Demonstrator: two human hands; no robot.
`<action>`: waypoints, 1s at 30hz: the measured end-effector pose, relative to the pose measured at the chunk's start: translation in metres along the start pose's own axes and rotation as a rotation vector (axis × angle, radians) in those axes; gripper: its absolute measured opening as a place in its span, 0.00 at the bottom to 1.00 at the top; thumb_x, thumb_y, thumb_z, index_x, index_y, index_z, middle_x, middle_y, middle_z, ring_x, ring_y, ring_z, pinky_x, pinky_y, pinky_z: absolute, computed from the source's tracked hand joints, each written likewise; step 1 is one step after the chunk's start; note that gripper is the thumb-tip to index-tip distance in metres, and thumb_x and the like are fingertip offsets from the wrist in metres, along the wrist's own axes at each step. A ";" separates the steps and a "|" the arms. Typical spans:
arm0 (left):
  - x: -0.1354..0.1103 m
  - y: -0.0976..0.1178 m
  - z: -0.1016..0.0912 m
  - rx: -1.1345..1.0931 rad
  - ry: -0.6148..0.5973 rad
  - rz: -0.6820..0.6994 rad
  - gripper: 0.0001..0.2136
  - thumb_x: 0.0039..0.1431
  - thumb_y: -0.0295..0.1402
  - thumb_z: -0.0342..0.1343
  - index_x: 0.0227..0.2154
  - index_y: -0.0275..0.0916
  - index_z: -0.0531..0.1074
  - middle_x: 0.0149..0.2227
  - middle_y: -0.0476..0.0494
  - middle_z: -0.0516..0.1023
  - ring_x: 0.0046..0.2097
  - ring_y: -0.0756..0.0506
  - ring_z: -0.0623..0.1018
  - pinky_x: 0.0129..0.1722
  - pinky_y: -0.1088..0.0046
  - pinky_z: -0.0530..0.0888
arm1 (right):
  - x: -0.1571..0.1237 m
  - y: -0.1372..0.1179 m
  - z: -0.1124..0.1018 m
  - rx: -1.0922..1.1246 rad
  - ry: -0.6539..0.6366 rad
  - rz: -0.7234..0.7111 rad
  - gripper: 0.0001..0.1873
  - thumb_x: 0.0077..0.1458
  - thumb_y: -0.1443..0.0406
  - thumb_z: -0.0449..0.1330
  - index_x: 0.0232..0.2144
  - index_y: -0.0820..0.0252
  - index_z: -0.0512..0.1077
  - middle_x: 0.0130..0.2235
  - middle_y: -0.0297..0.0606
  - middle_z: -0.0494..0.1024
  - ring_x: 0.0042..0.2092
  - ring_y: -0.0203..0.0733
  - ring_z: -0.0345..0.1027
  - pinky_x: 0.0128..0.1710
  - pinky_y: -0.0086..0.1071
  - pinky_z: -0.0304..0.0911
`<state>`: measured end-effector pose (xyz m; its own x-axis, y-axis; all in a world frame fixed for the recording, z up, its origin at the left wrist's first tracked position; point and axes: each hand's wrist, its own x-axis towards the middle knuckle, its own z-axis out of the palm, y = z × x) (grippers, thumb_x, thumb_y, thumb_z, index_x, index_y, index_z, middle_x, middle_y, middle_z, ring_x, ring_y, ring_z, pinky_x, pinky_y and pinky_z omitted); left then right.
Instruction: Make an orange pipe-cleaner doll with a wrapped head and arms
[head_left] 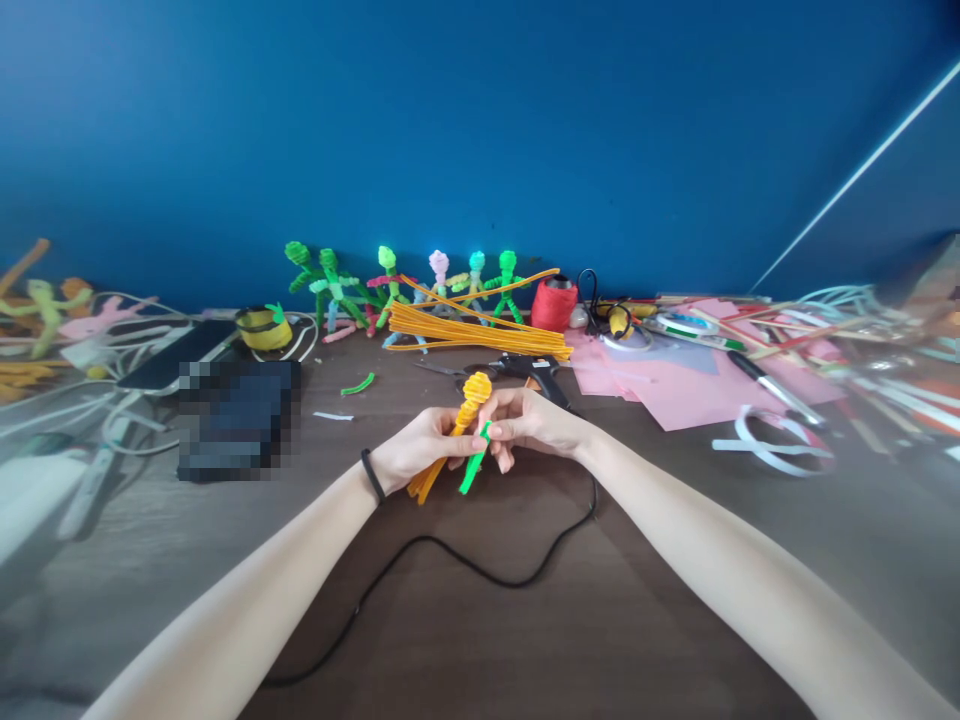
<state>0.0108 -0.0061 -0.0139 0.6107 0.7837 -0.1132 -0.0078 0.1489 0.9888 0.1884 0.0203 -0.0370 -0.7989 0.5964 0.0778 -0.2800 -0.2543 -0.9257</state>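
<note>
I can read no text, label, brand or number anywhere here; the dark object is blurred out.

Head-worn camera: faces forward and down across table (487,650) to blue wall (480,130), left hand (418,447) and right hand (534,422) close.

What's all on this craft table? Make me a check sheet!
Surface: brown wooden table.
Job's things: orange figure, with a green stem against it.
Clutter: orange stems, finished figures, red spool, pink paper, scissors, glue gun.
Grips: left hand shut on orange figure; right hand pinches green stem.
Cables: black cord loops under the arms; white cables at left.
Surroundings: blue wall.
</note>
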 end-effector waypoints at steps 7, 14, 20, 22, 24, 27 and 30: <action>0.000 -0.003 -0.004 0.045 -0.016 -0.029 0.09 0.43 0.35 0.60 0.26 0.33 0.72 0.25 0.47 0.72 0.27 0.52 0.69 0.27 0.77 0.64 | 0.000 0.001 0.001 -0.006 0.017 -0.007 0.11 0.44 0.66 0.63 0.29 0.64 0.65 0.23 0.32 0.75 0.20 0.33 0.70 0.19 0.26 0.67; 0.001 -0.005 -0.006 0.061 -0.058 -0.006 0.09 0.45 0.35 0.58 0.27 0.33 0.72 0.26 0.46 0.72 0.29 0.51 0.70 0.32 0.74 0.65 | 0.000 0.004 0.000 -0.006 0.015 -0.002 0.11 0.45 0.66 0.62 0.30 0.64 0.65 0.23 0.32 0.75 0.20 0.34 0.70 0.19 0.25 0.67; 0.002 -0.006 -0.007 0.061 -0.089 0.010 0.09 0.45 0.34 0.58 0.28 0.32 0.72 0.27 0.45 0.73 0.30 0.50 0.70 0.34 0.73 0.65 | 0.001 0.004 0.000 0.001 -0.002 -0.006 0.11 0.44 0.66 0.62 0.29 0.64 0.64 0.22 0.31 0.75 0.20 0.33 0.70 0.18 0.25 0.67; 0.002 -0.006 -0.007 0.062 -0.082 0.010 0.10 0.44 0.34 0.59 0.27 0.32 0.72 0.26 0.45 0.73 0.30 0.50 0.71 0.33 0.73 0.66 | 0.001 0.004 0.001 0.000 -0.002 -0.003 0.11 0.44 0.65 0.63 0.28 0.64 0.64 0.22 0.31 0.75 0.20 0.33 0.70 0.18 0.24 0.66; 0.001 -0.004 -0.005 0.061 -0.073 0.009 0.10 0.43 0.34 0.59 0.27 0.32 0.72 0.26 0.45 0.74 0.28 0.50 0.71 0.30 0.74 0.66 | 0.001 0.004 0.002 -0.004 0.001 0.003 0.11 0.44 0.65 0.63 0.27 0.64 0.64 0.22 0.31 0.75 0.20 0.33 0.70 0.18 0.24 0.66; 0.000 -0.002 -0.003 0.057 -0.055 0.010 0.09 0.42 0.34 0.60 0.25 0.33 0.73 0.25 0.44 0.75 0.26 0.50 0.71 0.27 0.74 0.66 | 0.001 0.003 0.003 -0.010 -0.001 0.009 0.11 0.44 0.65 0.63 0.27 0.64 0.64 0.21 0.31 0.75 0.19 0.33 0.69 0.17 0.23 0.65; 0.000 0.000 -0.002 0.061 -0.041 0.010 0.08 0.41 0.33 0.61 0.25 0.33 0.73 0.25 0.43 0.75 0.27 0.49 0.72 0.28 0.74 0.66 | 0.001 0.001 0.004 -0.020 0.005 0.019 0.12 0.43 0.64 0.63 0.26 0.64 0.64 0.20 0.30 0.74 0.18 0.33 0.69 0.16 0.23 0.65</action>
<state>0.0090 -0.0053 -0.0140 0.6425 0.7597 -0.1007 0.0337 0.1033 0.9941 0.1853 0.0171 -0.0367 -0.8014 0.5953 0.0582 -0.2538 -0.2504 -0.9343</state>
